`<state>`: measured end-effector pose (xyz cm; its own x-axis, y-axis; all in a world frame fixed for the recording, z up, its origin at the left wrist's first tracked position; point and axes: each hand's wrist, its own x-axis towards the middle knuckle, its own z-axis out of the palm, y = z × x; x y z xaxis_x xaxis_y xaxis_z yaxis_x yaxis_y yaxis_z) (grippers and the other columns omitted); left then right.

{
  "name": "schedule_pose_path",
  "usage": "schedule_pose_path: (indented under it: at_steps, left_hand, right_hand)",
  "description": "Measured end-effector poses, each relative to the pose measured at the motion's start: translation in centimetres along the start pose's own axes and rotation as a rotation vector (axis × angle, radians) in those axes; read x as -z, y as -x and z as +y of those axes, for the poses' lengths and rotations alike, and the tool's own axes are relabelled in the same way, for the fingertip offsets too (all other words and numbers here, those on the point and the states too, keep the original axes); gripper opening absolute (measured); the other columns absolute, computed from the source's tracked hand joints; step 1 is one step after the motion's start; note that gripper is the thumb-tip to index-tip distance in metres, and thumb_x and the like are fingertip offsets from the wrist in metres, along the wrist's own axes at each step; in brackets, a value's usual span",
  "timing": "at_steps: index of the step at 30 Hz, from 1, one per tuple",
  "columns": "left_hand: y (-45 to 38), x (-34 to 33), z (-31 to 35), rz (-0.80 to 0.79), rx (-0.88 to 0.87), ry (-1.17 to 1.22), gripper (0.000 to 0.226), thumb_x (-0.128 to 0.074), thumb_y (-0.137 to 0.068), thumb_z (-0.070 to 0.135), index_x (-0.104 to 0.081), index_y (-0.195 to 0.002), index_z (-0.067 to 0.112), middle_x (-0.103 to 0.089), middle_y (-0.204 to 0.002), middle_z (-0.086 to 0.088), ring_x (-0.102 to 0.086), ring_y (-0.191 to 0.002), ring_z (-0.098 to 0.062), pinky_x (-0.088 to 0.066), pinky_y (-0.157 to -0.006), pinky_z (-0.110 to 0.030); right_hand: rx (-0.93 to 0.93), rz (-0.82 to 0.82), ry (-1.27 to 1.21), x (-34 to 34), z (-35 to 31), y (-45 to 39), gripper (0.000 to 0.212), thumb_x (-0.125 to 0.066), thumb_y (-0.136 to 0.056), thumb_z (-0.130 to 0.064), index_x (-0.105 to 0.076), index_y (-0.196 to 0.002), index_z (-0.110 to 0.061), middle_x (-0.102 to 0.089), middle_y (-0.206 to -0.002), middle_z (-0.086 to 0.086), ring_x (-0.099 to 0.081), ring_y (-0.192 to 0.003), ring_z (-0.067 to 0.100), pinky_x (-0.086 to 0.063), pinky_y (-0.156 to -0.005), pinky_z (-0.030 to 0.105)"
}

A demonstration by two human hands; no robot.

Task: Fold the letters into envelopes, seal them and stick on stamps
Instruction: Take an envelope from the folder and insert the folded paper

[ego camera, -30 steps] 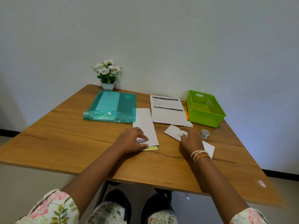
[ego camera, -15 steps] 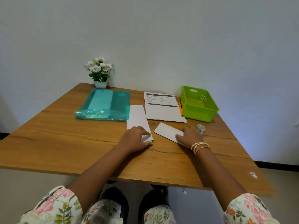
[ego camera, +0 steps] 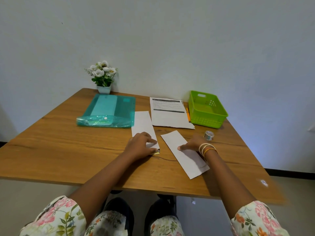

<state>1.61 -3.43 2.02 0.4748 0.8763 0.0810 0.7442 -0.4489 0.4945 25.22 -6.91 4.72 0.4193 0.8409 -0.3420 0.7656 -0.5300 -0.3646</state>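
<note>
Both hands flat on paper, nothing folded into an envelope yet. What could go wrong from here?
1. The right hand rests on the angled white envelope, whose near corner lies close to the table edge; a push could slide it off.
2. The tape roll stands free just beyond the right wrist; a sweep back could knock it away.
3. The left hand presses the folded letter over a yellow slip; lifting carelessly might drag both.

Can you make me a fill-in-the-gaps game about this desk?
1. The small pot of white flowers stands behind the ____ plastic folder.
2. The empty plastic basket is coloured ____.
3. The small roll of tape lies in front of the ____.

Missing words: teal; green; basket
</note>
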Motion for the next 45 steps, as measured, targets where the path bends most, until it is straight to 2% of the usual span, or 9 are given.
schedule_pose_path:
  at_steps: [3, 11, 17, 21, 25, 29, 34, 38, 45]
  left_hand:
    - [0.0, 0.2, 0.1, 0.014, -0.009, -0.013, 0.042, -0.068, -0.081, 0.047, -0.066, -0.12, 0.032, -0.055, -0.133, 0.006, -0.048, -0.119, -0.014, -0.046, -0.096, -0.036]
    - [0.7, 0.2, 0.8, 0.04, -0.06, -0.059, 0.034, -0.066, -0.085, 0.029, -0.068, -0.118, 0.025, -0.063, -0.127, 0.004, -0.056, -0.111, -0.014, -0.047, -0.087, -0.026]
    - [0.7, 0.4, 0.3, 0.062, -0.022, 0.008, 0.047, -0.066, -0.083, 0.015, -0.058, -0.128, 0.023, -0.052, -0.138, 0.0, -0.046, -0.127, -0.017, -0.042, -0.101, -0.03]
    - [0.3, 0.4, 0.0, 0.136, 0.042, 0.096, 0.03, -0.071, -0.082, 0.019, -0.064, -0.111, 0.021, -0.057, -0.129, -0.002, -0.051, -0.119, -0.017, -0.046, -0.094, -0.028]
    - [0.1, -0.3, 0.4, 0.216, 0.094, 0.156, 0.015, -0.071, -0.083, 0.02, -0.072, -0.098, 0.017, -0.065, -0.117, -0.004, -0.057, -0.109, -0.017, -0.048, -0.086, -0.025]
    - [0.0, -1.0, 0.8, 0.269, 0.089, 0.186, 0.018, -0.07, -0.084, 0.019, -0.074, -0.1, 0.011, -0.068, -0.112, -0.006, -0.06, -0.104, -0.015, -0.049, -0.085, -0.025]
    - [0.1, -1.5, 0.8, 0.295, 0.102, 0.208, 0.025, -0.07, -0.085, 0.022, -0.072, -0.107, 0.009, -0.068, -0.115, -0.007, -0.061, -0.103, -0.017, -0.05, -0.081, -0.023]
    - [0.1, -1.8, 0.9, 0.315, 0.104, 0.227, 0.026, -0.068, -0.087, 0.021, -0.072, -0.109, 0.009, -0.069, -0.112, -0.007, -0.062, -0.1, -0.016, -0.052, -0.082, -0.025]
    - [0.3, -2.1, 0.7, 0.28, 0.061, 0.268, 0.025, -0.069, -0.085, 0.017, -0.073, -0.108, 0.01, -0.068, -0.115, -0.006, -0.061, -0.103, -0.016, -0.051, -0.09, -0.026]
  right_hand:
    - [-0.016, -0.018, -0.04, -0.2, -0.2, 0.4, 0.053, -0.078, -0.067, -0.055, -0.038, -0.073, -0.02, -0.044, -0.081, 0.0, -0.044, -0.072, 0.016, -0.026, -0.048, 0.025]
    - [0.062, 0.072, -0.233, -0.4, 0.4, 2.7, 0.044, -0.077, -0.072, -0.045, -0.044, -0.065, -0.017, -0.043, -0.063, 0.0, -0.041, -0.059, 0.015, -0.025, -0.052, 0.026]
    - [0.135, 0.041, -0.485, -0.1, 0.0, 5.9, 0.027, -0.07, -0.083, -0.03, -0.062, -0.103, -0.014, -0.064, -0.092, 0.005, -0.062, -0.087, 0.023, -0.05, -0.079, 0.034]
    - [0.111, -0.058, -0.548, 0.2, -0.6, 8.5, 0.021, -0.069, -0.085, -0.024, -0.054, -0.098, -0.018, -0.059, -0.081, -0.001, -0.059, -0.074, 0.016, -0.048, -0.064, 0.027]
    - [0.053, -0.106, -0.468, 0.0, -0.9, 9.5, 0.039, -0.072, -0.081, -0.028, -0.056, -0.114, -0.015, -0.062, -0.1, 0.005, -0.061, -0.09, 0.022, -0.05, -0.074, 0.031]
    - [0.025, -0.124, -0.45, -0.3, -1.3, 10.3, 0.045, -0.072, -0.081, -0.021, -0.055, -0.12, -0.008, -0.063, -0.107, 0.009, -0.061, -0.097, 0.026, -0.052, -0.08, 0.034]
    - [0.037, -0.076, -0.527, 0.1, -1.1, 10.9, 0.04, -0.066, -0.087, -0.013, -0.052, -0.124, -0.006, -0.055, -0.086, -0.001, -0.05, -0.074, 0.011, -0.039, -0.059, 0.024]
    - [0.044, -0.051, -0.486, 0.0, -1.2, 11.0, 0.049, -0.066, -0.087, -0.017, -0.047, -0.13, -0.007, -0.055, -0.117, 0.007, -0.048, -0.09, 0.016, -0.039, -0.073, 0.028]
    - [0.003, -0.12, -0.47, -1.0, -2.3, 11.3, 0.048, -0.07, -0.083, -0.022, -0.047, -0.123, -0.008, -0.052, -0.092, 0.002, -0.05, -0.074, 0.013, -0.039, -0.054, 0.024]
